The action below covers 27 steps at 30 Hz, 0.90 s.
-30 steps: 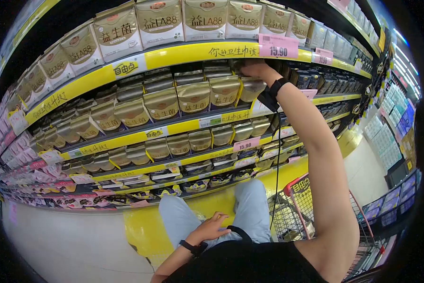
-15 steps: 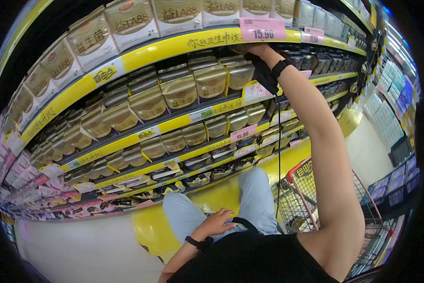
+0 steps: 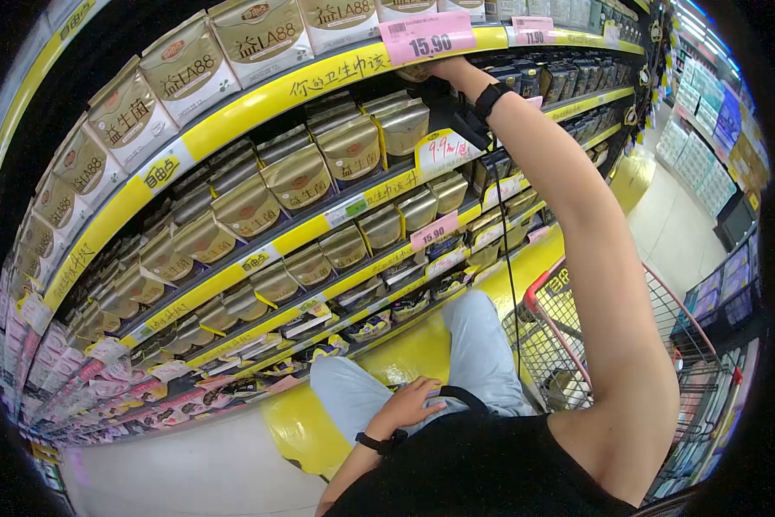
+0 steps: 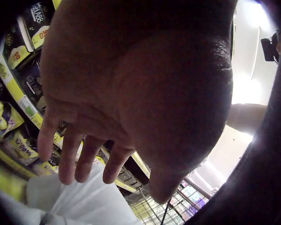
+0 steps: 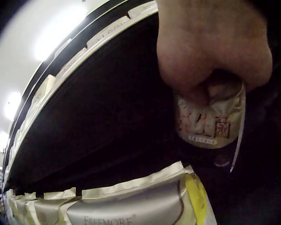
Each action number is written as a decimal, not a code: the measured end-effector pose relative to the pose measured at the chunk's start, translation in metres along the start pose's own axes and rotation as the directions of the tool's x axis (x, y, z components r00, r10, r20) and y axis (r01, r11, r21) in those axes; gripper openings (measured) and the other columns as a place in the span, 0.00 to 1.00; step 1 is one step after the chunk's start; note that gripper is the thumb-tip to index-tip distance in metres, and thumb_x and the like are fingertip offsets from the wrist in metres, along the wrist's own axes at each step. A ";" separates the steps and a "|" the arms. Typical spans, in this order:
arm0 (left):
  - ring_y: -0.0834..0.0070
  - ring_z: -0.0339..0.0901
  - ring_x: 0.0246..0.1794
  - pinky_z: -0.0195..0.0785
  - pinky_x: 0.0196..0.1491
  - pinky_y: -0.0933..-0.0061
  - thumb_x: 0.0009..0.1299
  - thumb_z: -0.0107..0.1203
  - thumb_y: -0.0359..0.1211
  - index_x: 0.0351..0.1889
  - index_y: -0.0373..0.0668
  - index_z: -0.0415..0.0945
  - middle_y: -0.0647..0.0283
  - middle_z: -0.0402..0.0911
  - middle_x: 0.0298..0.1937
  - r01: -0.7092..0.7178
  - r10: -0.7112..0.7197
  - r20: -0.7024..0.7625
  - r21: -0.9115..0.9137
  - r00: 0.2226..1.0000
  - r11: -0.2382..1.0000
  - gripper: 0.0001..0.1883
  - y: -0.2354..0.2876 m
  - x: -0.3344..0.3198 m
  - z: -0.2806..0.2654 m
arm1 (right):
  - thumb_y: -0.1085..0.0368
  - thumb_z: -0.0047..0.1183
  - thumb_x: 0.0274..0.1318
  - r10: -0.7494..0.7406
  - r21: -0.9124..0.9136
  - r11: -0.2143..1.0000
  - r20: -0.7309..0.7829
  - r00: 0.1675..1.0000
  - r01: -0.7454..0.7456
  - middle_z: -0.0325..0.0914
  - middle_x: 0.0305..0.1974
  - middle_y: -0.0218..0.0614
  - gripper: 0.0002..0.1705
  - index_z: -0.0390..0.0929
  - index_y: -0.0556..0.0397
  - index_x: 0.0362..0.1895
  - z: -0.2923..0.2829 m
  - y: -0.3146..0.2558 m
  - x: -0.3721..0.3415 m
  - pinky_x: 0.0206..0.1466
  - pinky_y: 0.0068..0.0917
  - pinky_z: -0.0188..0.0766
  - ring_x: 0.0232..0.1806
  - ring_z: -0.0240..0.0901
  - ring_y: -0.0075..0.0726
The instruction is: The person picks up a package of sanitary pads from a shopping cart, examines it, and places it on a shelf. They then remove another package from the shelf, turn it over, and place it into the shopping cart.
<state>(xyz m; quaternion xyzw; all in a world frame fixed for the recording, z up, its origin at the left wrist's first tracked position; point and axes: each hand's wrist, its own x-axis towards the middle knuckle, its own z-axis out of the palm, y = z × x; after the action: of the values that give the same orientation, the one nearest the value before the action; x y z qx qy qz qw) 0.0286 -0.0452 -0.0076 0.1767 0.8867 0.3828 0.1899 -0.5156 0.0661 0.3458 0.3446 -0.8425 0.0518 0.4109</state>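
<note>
My right hand [image 3: 458,72] reaches into the shelf space under a pink 15.90 price tag [image 3: 428,38]. In the right wrist view, its curled fingers grip the top of a gold pack of sanitary pads [image 5: 205,123], which hangs below the hand with its printed front showing. Rows of similar gold packs [image 3: 344,146] stand on the shelf just left of and below that hand. My left hand [image 3: 406,407] is at my lap, over the light blue trousers, holding nothing. The left wrist view shows its palm [image 4: 131,89] with fingers extended and slightly spread.
A yellow shelf edge [image 3: 232,108] runs just above the right hand, with white-and-gold packs [image 3: 189,65] over it. A red-handled wire shopping cart [image 3: 547,345] stands at my right. A black cable [image 3: 506,258] hangs from the right wrist. More stocked shelves line the far right.
The head view has turned, so the shelves slide left and tilt. My right hand has gone from the gold packs to deeper under the price tag. The left hand stays at the lap.
</note>
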 end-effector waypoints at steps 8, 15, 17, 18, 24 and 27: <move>0.51 0.73 0.61 0.69 0.61 0.58 0.72 0.57 0.54 0.65 0.43 0.68 0.50 0.72 0.62 0.012 -0.013 -0.035 -0.014 0.999 1.000 0.32 0.001 -0.003 -0.002 | 0.48 0.37 0.68 -0.032 -0.078 0.996 0.266 0.964 0.054 0.67 0.71 0.39 0.29 0.70 0.40 0.69 -0.007 -0.066 0.013 0.74 0.49 0.56 0.70 0.64 0.50; 0.49 0.72 0.62 0.65 0.63 0.54 0.72 0.55 0.55 0.65 0.43 0.69 0.49 0.72 0.63 0.039 -0.041 -0.040 -0.031 0.998 0.999 0.32 -0.005 -0.009 0.002 | 0.51 0.44 0.65 0.045 0.040 0.996 0.533 0.845 -0.078 0.71 0.66 0.41 0.26 0.74 0.42 0.64 -0.039 -0.105 0.015 0.67 0.44 0.66 0.66 0.69 0.50; 0.48 0.72 0.62 0.64 0.64 0.53 0.72 0.55 0.55 0.65 0.44 0.69 0.49 0.72 0.64 0.054 -0.056 -0.037 -0.041 0.998 0.998 0.32 -0.007 -0.011 0.003 | 0.49 0.48 0.62 -0.033 0.190 0.978 0.529 0.848 -0.081 0.76 0.62 0.41 0.26 0.78 0.45 0.60 0.048 -0.064 0.024 0.63 0.42 0.69 0.62 0.73 0.48; 0.48 0.72 0.62 0.64 0.64 0.53 0.72 0.55 0.55 0.65 0.44 0.69 0.49 0.72 0.64 0.066 -0.068 -0.035 -0.033 0.997 0.997 0.32 -0.006 -0.011 0.001 | 0.43 0.49 0.62 -0.100 0.300 0.950 0.552 0.828 -0.085 0.76 0.63 0.38 0.30 0.78 0.43 0.61 0.092 -0.039 0.028 0.64 0.40 0.69 0.63 0.74 0.44; 0.47 0.71 0.63 0.64 0.64 0.53 0.72 0.55 0.56 0.65 0.44 0.69 0.49 0.72 0.64 0.119 -0.120 -0.030 -0.050 0.992 0.992 0.32 -0.008 -0.015 0.000 | 0.37 0.54 0.59 -0.040 0.283 0.938 0.660 0.750 -0.199 0.78 0.62 0.35 0.32 0.79 0.40 0.61 0.115 -0.028 0.041 0.62 0.39 0.70 0.60 0.76 0.40; 0.47 0.71 0.63 0.65 0.64 0.53 0.72 0.55 0.56 0.65 0.44 0.69 0.49 0.72 0.64 0.116 -0.117 -0.052 -0.020 0.992 0.993 0.32 -0.007 -0.015 -0.001 | 0.43 0.50 0.63 -0.147 0.175 0.983 0.532 0.834 0.061 0.80 0.59 0.42 0.29 0.80 0.47 0.59 0.045 -0.053 0.040 0.60 0.42 0.71 0.57 0.77 0.46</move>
<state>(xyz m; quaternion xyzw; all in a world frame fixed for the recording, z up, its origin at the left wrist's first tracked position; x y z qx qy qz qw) 0.0394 -0.0572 -0.0090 0.1126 0.8970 0.3830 0.1899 -0.5288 -0.0124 0.3351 0.4207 -0.8977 -0.0067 0.1307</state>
